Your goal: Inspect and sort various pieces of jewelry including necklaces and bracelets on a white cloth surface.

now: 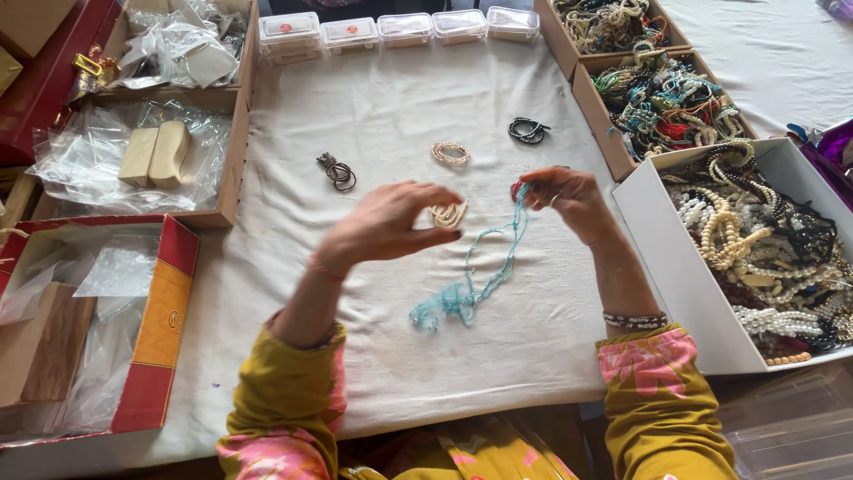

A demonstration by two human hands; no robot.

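Below the pinching right hand (569, 200) hangs the turquoise bead strand (484, 267), left hand (386, 222) half-open beside

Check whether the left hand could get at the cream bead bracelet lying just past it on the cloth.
Probably yes: the left hand hovers right beside the cream bracelet, fingers apart, and only bare cloth lies between them.

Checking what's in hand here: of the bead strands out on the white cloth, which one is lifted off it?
The turquoise bead strand: it hangs from the right hand, its lower end bunched on the cloth. The dark, pinkish and brown coils lie flat, untouched.
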